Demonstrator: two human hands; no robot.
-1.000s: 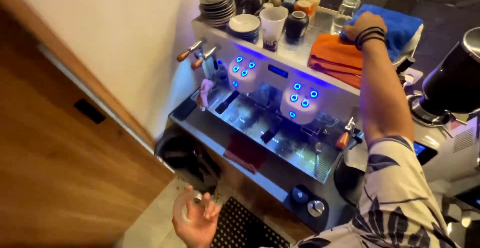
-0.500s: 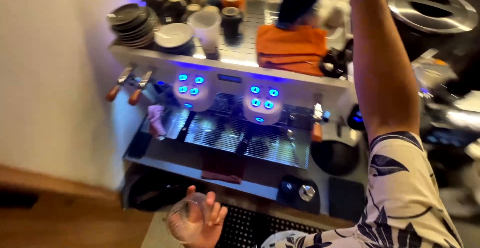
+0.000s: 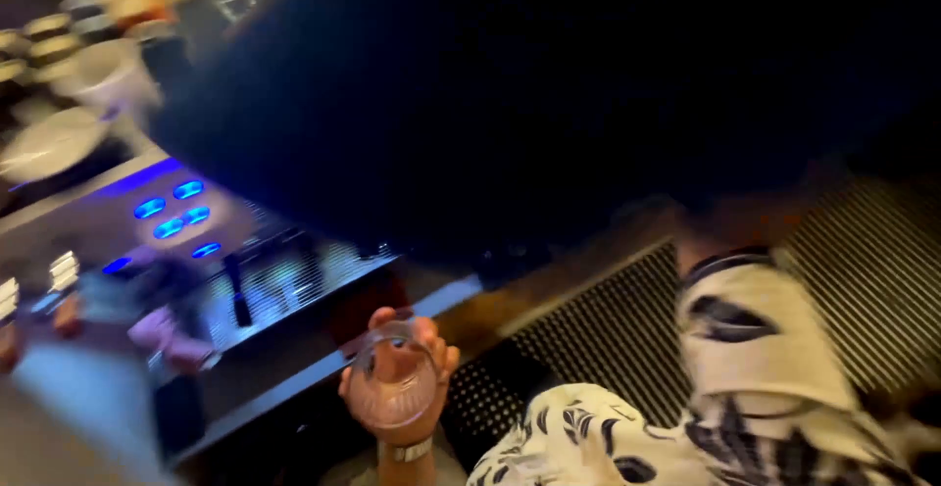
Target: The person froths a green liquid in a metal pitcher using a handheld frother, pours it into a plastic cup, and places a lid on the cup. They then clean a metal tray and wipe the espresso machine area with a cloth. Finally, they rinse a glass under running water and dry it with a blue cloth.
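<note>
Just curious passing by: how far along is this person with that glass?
Early on. Done: the left hand has a clear glass in its grip. In hand: only holding it, below the coffee machine; it looks empty. Left: anything going into it. The right hand is hidden by a dark blur.

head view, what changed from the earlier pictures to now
The view has swung and tilted, so the espresso machine now sits at the left, blurred. A large dark shape now fills the top of the picture and hides the right hand that was up on the blue cloth. Unchanged: the left hand holds the clear glass low in front of the machine.
</note>
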